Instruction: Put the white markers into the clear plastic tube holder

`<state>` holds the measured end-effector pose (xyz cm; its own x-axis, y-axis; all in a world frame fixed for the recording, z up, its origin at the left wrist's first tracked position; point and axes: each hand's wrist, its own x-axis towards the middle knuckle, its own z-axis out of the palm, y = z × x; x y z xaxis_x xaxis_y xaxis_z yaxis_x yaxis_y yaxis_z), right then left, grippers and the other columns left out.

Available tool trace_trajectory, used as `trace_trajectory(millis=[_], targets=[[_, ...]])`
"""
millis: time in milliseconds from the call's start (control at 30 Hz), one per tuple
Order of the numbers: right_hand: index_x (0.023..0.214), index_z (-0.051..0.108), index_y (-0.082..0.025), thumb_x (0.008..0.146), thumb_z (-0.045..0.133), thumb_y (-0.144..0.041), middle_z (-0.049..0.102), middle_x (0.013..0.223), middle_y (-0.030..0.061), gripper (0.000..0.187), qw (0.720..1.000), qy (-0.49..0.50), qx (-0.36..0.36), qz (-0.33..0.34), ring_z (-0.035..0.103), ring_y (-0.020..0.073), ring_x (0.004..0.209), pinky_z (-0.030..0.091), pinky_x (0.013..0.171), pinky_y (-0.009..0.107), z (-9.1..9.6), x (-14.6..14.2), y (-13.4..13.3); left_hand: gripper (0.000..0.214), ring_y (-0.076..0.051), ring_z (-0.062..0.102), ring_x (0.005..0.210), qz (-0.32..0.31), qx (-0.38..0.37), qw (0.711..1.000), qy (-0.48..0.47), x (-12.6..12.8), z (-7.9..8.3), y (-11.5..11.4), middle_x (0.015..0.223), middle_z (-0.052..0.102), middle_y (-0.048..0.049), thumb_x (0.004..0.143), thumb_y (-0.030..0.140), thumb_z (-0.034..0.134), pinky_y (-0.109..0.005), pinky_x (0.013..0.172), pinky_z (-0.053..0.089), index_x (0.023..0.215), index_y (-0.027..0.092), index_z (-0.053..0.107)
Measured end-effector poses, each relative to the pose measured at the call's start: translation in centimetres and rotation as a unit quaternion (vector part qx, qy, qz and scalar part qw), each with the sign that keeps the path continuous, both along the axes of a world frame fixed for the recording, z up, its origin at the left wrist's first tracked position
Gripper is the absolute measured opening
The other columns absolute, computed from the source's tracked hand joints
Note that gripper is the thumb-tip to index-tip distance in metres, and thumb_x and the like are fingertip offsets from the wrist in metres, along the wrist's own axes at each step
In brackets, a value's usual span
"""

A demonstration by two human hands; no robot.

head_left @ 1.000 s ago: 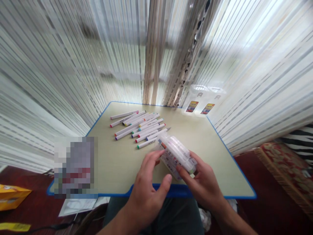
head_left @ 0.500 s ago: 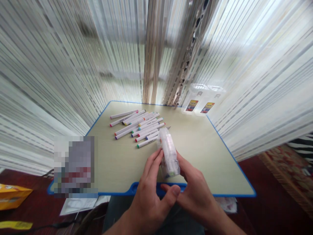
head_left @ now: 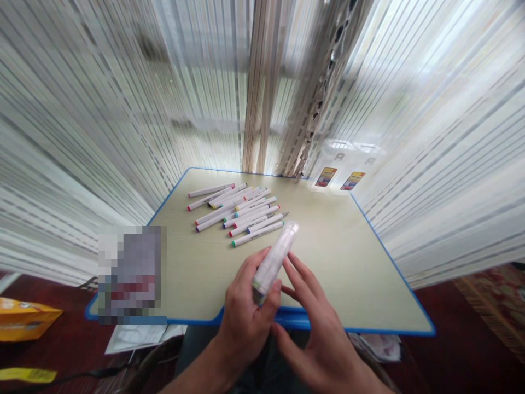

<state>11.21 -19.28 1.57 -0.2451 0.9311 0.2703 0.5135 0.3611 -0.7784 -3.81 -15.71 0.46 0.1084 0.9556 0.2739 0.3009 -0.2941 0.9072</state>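
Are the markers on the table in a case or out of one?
Out. The markers lie loose, clustered on the table, with no case around them; the nearest clear case is in the left hand.

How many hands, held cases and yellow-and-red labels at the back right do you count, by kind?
Left hand and right hand: 2
Held clear case: 1
Labels: 2
Total: 5

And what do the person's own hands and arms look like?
The left hand and right hand are bare, five-fingered human hands without gloves. No ring, watch or marking shows. The visible forearms have no sleeves or cables on them.
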Motion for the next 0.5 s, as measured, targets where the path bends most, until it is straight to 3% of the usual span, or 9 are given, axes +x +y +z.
trace_trajectory(millis=[133,267,367,500], targets=[[0.140,0.047,-0.026,0.086,0.064,-0.021,0.044,0.147,0.0117,0.056,0.992,0.101,0.006,-0.079,0.045,0.0297,0.135,0.048,0.105,0.045,0.7,1.6,1.5,0.042,-0.026,0.060,0.115,-0.041,-0.011,0.999,0.003,-0.9,-0.2,0.0,0.135,0.060,-0.0103,0.093,0.029,0.056,-0.037,0.101,0.046,0.134,0.020,0.051],[0.134,0.052,-0.024,0.095,0.056,-0.032,0.052,0.141,0.0107,0.040,0.966,0.193,0.025,-0.171,0.048,0.0270,0.131,0.041,0.109,0.044,0.8,3.2,3.5,0.045,-0.025,0.059,0.120,-0.104,-0.015,0.994,0.018,-1.9,-0.3,-0.3,0.138,0.058,-0.0086,0.093,0.024,0.056,-0.032,0.102,0.044,0.137,0.024,0.048],[0.127,0.059,-0.021,0.099,0.045,-0.039,0.063,0.129,0.0103,0.036,0.953,0.268,-0.037,-0.140,0.055,0.0257,0.124,0.040,0.108,0.042,0.5,3.5,4.7,0.045,-0.025,0.052,0.128,-0.171,-0.007,0.985,0.007,-2.4,-0.3,-0.2,0.141,0.054,-0.0085,0.093,0.021,0.055,-0.032,0.107,0.039,0.137,0.026,0.046],[0.099,0.068,-0.018,0.101,0.039,-0.044,0.071,0.092,0.0075,0.039,0.932,0.337,-0.081,-0.109,0.064,0.0226,0.090,0.048,0.080,0.034,-0.1,2.8,5.1,0.039,-0.024,0.050,0.128,-0.189,0.008,0.981,-0.048,-2.4,-0.6,0.0,0.136,0.053,-0.0085,0.096,0.022,0.049,-0.033,0.106,0.038,0.134,0.026,0.046]])
